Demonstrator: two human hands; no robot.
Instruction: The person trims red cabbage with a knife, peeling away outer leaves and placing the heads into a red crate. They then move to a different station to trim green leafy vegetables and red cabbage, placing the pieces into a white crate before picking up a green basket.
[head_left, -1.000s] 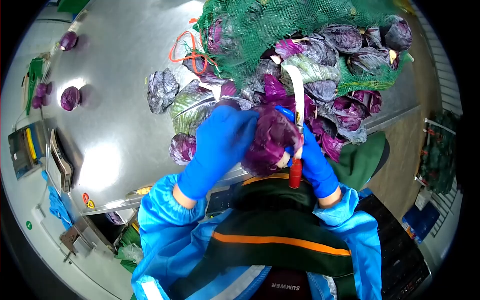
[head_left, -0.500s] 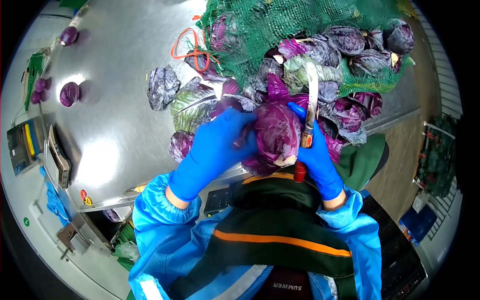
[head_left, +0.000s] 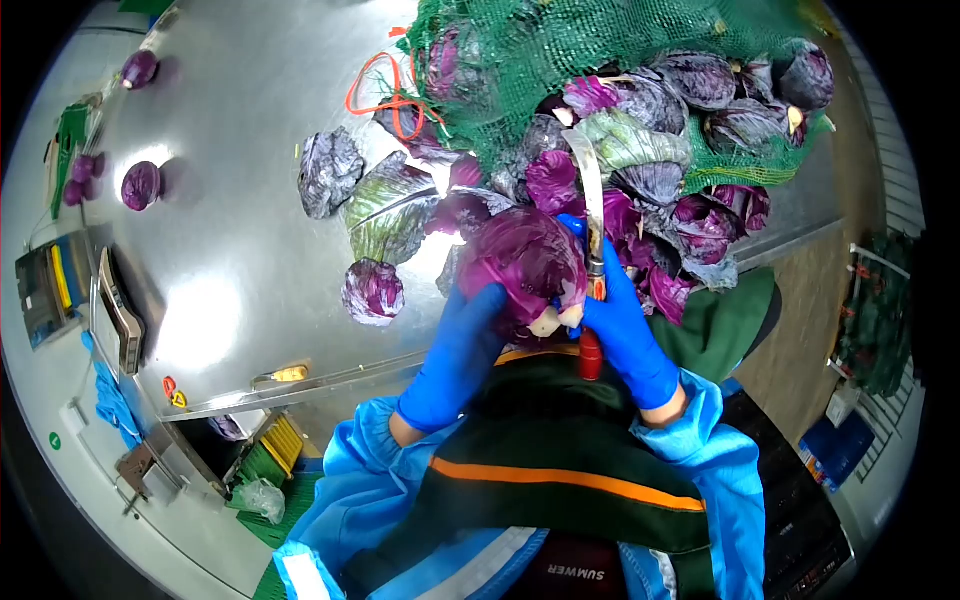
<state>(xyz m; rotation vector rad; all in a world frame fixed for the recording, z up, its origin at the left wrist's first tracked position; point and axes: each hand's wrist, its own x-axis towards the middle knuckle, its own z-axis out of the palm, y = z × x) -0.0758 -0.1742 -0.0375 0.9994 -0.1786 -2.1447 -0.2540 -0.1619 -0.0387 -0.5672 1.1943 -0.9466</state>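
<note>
Between my two blue-gloved hands is a purple cabbage (head_left: 520, 262), its pale cut stem facing me. My left hand (head_left: 462, 345) grips its lower left side. Against its right side, my right hand (head_left: 625, 325) holds a knife (head_left: 592, 200) with a red handle, the curved blade pointing up and away. Loose purple and green leaves (head_left: 395, 215) lie beyond the cabbage on the metal table (head_left: 235, 250). A green mesh bag (head_left: 560, 50) with more cabbages (head_left: 695, 80) in and around it is at the top. A small cabbage (head_left: 373, 292) sits left of my left hand.
Trimmed cabbages (head_left: 141, 187) stand at the table's left side. An orange strap (head_left: 385, 105) lies by the mesh bag. A yellow-handled tool (head_left: 290, 374) and orange scissors (head_left: 173, 392) lie near the front edge. Green and yellow crates (head_left: 285, 445) are below the edge.
My left hand has come down and right onto the cabbage's lower left side. The cabbage has shifted left and turned, with more stem showing. The knife has moved slightly left.
</note>
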